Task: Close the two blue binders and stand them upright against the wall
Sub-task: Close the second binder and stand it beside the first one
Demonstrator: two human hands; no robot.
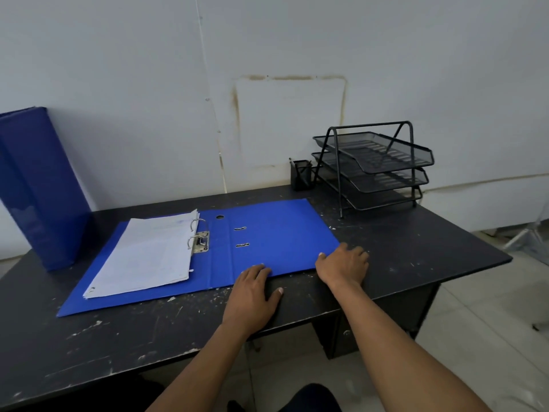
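One blue binder [276, 233] lies open and flat on the black desk [416, 257], with a stack of white papers [148, 257] on its left half by the metal ring clip [199, 240]. My left hand [252, 295] rests at the near edge of the open cover, fingertips on the blue board. My right hand [344, 266] touches the cover's near right corner, fingers curled over the edge. A second blue binder [38, 185] is closed and stands upright, tilted back against the wall at the far left.
A black three-tier mesh letter tray [377, 168] stands at the back right of the desk, with a small black pen cup [301, 175] to its left. The desk's right edge drops to a tiled floor.
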